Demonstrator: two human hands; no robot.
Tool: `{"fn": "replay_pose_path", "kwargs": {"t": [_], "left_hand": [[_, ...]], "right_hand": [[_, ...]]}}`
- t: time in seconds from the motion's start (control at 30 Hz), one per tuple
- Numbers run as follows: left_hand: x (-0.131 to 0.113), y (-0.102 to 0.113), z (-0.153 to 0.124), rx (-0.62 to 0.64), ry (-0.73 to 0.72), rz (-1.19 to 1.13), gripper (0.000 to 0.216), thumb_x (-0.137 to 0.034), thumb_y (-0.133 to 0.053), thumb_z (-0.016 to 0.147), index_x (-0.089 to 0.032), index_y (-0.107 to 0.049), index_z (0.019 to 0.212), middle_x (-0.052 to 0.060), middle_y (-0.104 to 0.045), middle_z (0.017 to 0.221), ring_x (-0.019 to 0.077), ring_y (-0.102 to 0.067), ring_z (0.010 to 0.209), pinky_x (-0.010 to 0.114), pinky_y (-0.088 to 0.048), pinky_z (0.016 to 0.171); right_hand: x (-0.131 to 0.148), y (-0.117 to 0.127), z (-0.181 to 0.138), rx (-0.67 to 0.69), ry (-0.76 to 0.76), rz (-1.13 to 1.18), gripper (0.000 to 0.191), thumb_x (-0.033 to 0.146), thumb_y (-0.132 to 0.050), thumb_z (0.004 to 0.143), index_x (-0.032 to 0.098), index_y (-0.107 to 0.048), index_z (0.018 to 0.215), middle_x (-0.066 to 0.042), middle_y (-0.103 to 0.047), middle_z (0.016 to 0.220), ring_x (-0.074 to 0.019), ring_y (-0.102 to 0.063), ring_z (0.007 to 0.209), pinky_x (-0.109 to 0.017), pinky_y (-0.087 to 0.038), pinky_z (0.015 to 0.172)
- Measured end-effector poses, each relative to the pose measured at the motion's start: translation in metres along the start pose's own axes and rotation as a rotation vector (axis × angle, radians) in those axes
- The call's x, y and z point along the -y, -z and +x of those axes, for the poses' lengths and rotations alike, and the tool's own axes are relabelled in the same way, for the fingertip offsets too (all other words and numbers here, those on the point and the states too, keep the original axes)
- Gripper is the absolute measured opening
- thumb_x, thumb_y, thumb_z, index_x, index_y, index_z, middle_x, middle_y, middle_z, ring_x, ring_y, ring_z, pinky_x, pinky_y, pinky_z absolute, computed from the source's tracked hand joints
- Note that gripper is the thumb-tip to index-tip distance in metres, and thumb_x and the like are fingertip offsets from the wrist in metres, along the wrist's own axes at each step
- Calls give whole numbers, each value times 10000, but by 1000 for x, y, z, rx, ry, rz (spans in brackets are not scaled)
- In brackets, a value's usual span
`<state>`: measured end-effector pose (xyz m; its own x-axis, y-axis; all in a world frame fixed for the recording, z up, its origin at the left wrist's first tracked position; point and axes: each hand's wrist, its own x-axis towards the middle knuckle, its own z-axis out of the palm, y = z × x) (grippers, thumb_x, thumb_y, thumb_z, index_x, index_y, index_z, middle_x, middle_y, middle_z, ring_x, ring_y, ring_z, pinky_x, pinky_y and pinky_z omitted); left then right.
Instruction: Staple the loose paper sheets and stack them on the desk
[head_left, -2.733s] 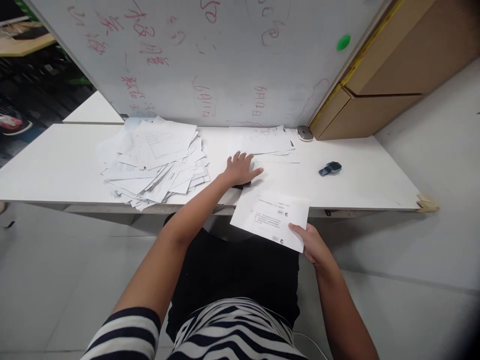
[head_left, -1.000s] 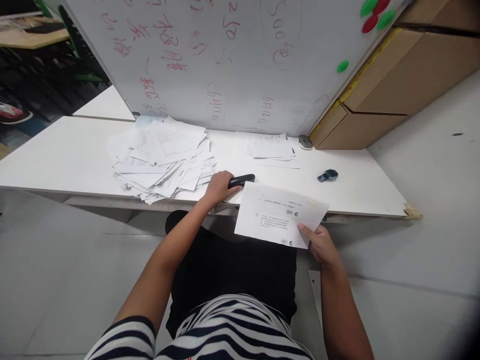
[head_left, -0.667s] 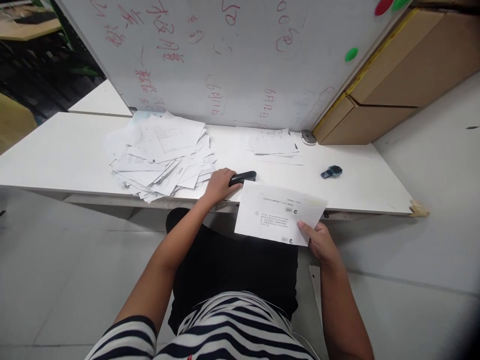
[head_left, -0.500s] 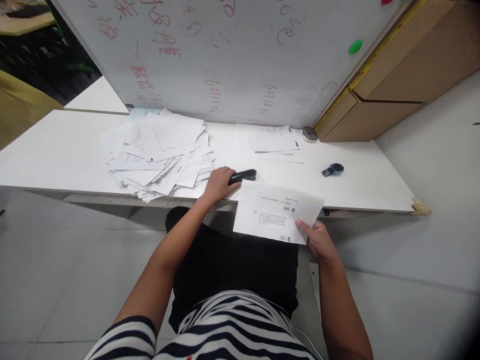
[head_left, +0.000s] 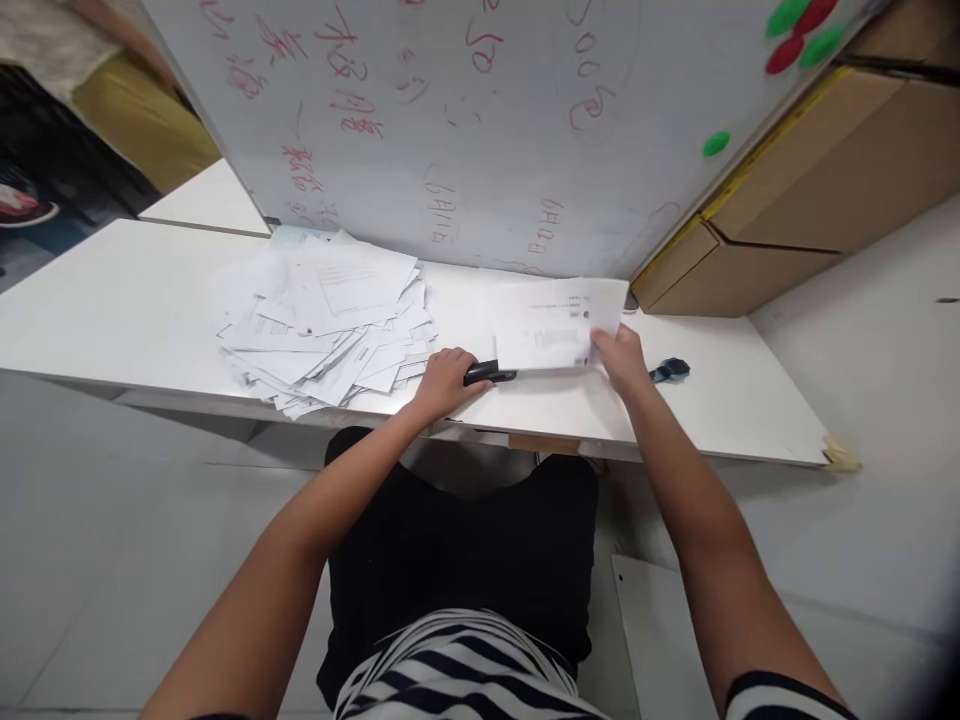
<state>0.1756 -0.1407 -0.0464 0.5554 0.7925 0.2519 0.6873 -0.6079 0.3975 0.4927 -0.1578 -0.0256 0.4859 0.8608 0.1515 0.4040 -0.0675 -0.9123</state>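
Observation:
My left hand is closed around the back end of a black stapler lying on the white desk near its front edge. In my right hand is a printed sheet of paper, pinched at its lower right corner between thumb and fingers. The sheet is slightly blurred and spreads over the spot where a small stack of papers lay, hiding it. Its lower left part is close to the stapler's front end; whether they touch I cannot tell.
A large messy pile of papers covers the desk left of my hands. Behind stands a whiteboard with red writing and magnets. Cardboard boxes rise at the right. A dark wristwatch lies right of my right hand. Someone in yellowish clothing is at upper left.
My right hand has carried the sheet up and away from me, from the desk's front edge to over the small paper stack. My left hand stays on the stapler. The view has shifted slightly.

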Motion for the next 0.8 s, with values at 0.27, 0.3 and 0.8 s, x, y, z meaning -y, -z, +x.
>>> {"fn": "replay_pose_path", "kwargs": {"t": [0.27,0.3,0.8], "left_hand": [[2,2,3,4,86,-37,357,-548,-614,817,-215,-587,943,45,-615,963,235,-545,936,361,-397,798],[2,2,2,-2,85,-39,358,-548,-615,816,-214,-588,942,43,-616,965,233,-546,939,359,-398,798],[2,1,3,-22,89,-61,327,-525,-626,813,-227,-592,944,40,-620,958,235,-556,930,378,-419,797]], "right_hand": [[-5,-46,108,117,5,-572,620,185,-553,723,83,-521,1333,-191,-624,1218,-316,-570,1120,-439,-416,989],[-8,-47,109,106,-3,-616,684,169,-558,711,87,-465,1384,-201,-610,1234,-327,-559,1136,-457,-404,994],[-32,-36,126,-37,61,-621,446,196,-521,758,104,-628,1180,-175,-648,1136,-308,-574,1053,-452,-429,937]]}}
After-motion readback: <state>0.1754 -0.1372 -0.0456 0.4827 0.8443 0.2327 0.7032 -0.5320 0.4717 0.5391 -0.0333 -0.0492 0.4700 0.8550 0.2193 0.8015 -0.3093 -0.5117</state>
